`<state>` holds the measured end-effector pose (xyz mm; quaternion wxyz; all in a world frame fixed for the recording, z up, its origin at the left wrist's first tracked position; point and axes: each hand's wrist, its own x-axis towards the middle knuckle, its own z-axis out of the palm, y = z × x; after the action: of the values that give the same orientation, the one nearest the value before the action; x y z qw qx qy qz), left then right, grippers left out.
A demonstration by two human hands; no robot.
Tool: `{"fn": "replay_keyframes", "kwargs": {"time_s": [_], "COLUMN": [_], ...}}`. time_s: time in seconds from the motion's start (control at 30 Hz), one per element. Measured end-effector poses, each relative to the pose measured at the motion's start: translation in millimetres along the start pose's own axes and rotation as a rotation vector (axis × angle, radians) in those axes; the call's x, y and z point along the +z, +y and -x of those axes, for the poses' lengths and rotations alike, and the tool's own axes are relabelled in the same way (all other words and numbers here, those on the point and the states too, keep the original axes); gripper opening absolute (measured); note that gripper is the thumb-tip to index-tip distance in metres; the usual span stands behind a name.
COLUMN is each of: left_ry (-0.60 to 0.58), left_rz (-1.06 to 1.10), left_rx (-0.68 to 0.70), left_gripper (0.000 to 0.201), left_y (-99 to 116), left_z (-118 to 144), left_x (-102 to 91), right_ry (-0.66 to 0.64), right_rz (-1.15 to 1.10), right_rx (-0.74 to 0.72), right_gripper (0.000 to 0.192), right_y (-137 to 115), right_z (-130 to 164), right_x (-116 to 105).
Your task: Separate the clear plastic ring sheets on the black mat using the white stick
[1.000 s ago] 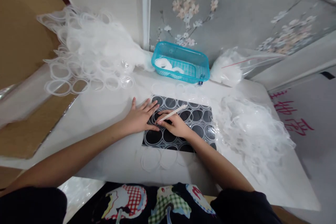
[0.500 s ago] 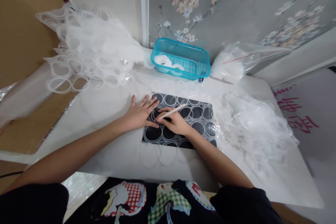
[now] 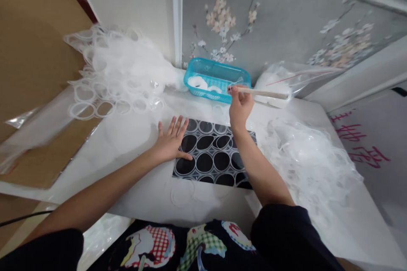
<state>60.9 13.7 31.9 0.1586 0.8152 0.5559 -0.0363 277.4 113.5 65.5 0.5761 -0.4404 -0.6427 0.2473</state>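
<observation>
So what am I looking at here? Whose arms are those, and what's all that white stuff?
The camera sits on a person's head and looks down, so the two arms are that person's own. The left hand lies flat and open on a black mat covered by a clear sheet with round holes. The right hand is lifted up by a blue basket and holds a thin pale stick; a small clear piece seems to hang at its tip. In the basket lie a few white rings. The white stuff is heaps of clear plastic sheets full of holes, one pile at the left and one at the right, on a white table.
</observation>
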Motion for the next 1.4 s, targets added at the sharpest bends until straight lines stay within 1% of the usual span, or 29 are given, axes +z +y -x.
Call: {"fn": "replay_keyframes", "kwargs": {"time_s": [0.07,0.13,0.17,0.2,0.27,0.3,0.33,0.4,0.5,0.57,0.63,0.7,0.77,0.83,0.87,0.93,0.97,1.0,1.03,1.07,1.1,1.13,1.17,1.2,1.23,1.27,1.33,1.4], "left_ry": [0.015,0.013,0.014,0.017,0.037,0.051,0.063,0.068,0.039,0.029,0.050,0.094,0.165,0.288,0.378,0.628,0.743,0.831,0.884,0.905,0.879,0.824,0.742,0.606,0.494,0.403,0.298,0.216], "left_rz": [0.027,0.063,0.075,0.078,0.051,0.027,0.001,-0.046,-0.096,-0.060,0.098,0.283,0.415,0.533,0.610,0.780,0.866,0.946,1.021,1.085,1.152,1.219,1.304,1.514,1.686,1.801,1.935,1.999], "left_rx": [0.022,0.065,0.104,0.163,0.325,0.412,0.488,0.594,0.647,0.638,0.607,0.576,0.540,0.468,0.408,0.238,0.159,0.096,0.053,0.028,0.022,0.028,0.039,0.041,0.053,0.077,0.157,0.236], "left_gripper": [0.133,0.129,0.120,0.106,0.070,0.054,0.044,0.037,0.033,0.028,0.029,0.028,0.025,0.025,0.027,0.036,0.041,0.040,0.035,0.030,0.028,0.028,0.027,0.025,0.023,0.022,0.020,0.019], "left_y": [-2.1,0.8,5.0,11.2,28.6,38.8,49.1,67.9,86.4,92.6,96.3,97.9,94.3,82.5,73.6,54.1,45.8,40.1,37.6,38.6,42.7,49.5,58.1,67.6,77.4,86.8,102.8,114.5], "left_z": [-1.6,-8.0,-13.1,-19.2,-33.1,-40.2,-46.8,-57.3,-65.0,-65.3,-63.9,-64.6,-70.6,-82.1,-88.8,-100.1,-103.1,-103.5,-100.9,-95.5,-87.5,-77.4,-66.0,-53.9,-41.8,-30.2,-9.6,7.5], "left_x": [-1.4,-6.9,-11.3,-16.4,-27.0,-31.2,-33.9,-33.4,-20.2,-10.2,-6.3,-12.1,-27.3,-47.9,-58.4,-75.8,-81.6,-85.3,-87.1,-87.7,-87.9,-88.5,-90.2,-93.5,-98.4,-104.7,-118.9,-131.6], "right_ry": [0.034,-0.016,-0.018,-0.002,0.069,0.104,0.136,0.209,0.285,0.298,0.289,0.279,0.277,0.279,0.281,0.284,0.287,0.291,0.297,0.304,0.312,0.319,0.326,0.334,0.341,0.346,0.335,0.275], "right_rz": [-0.086,-0.215,-0.316,-0.433,-0.664,-0.742,-0.795,-0.867,-0.944,-0.962,-0.961,-0.957,-0.948,-0.934,-0.926,-0.911,-0.906,-0.902,-0.899,-0.896,-0.895,-0.895,-0.896,-0.897,-0.903,-0.916,-0.972,-1.051], "right_rx": [0.133,0.309,0.402,0.502,0.726,0.824,0.904,0.989,0.996,0.989,0.992,0.999,1.006,1.008,1.006,1.001,0.999,0.998,0.998,0.999,1.001,1.003,1.005,1.005,1.002,0.997,0.984,0.965], "right_gripper": [0.021,0.016,0.016,0.017,0.020,0.022,0.023,0.022,0.021,0.022,0.023,0.025,0.027,0.029,0.030,0.031,0.030,0.030,0.029,0.028,0.028,0.028,0.028,0.029,0.030,0.030,0.030,0.027], "right_y": [-8.7,-18.8,-22.8,-25.3,-25.5,-23.2,-19.7,-10.7,1.8,7.0,9.7,10.9,11.3,10.9,10.3,8.5,7.4,6.3,5.3,4.5,3.6,2.7,1.2,-1.0,-4.5,-9.7,-25.8,-49.4], "right_z": [5.7,25.6,36.7,46.9,62.7,68.6,73.8,84.1,99.4,106.6,109.5,109.2,108.0,107.5,107.6,107.7,107.6,107.4,107.1,106.7,106.3,106.0,105.7,105.2,104.4,103.1,98.4,90.4], "right_x": [-10.9,-25.9,-34.6,-43.7,-62.1,-70.7,-78.3,-89.9,-97.4,-98.1,-97.3,-96.2,-94.8,-93.2,-92.3,-90.5,-89.6,-88.8,-88.1,-87.5,-86.9,-86.4,-86.0,-85.6,-85.2,-84.8,-83.9,-82.5]}}
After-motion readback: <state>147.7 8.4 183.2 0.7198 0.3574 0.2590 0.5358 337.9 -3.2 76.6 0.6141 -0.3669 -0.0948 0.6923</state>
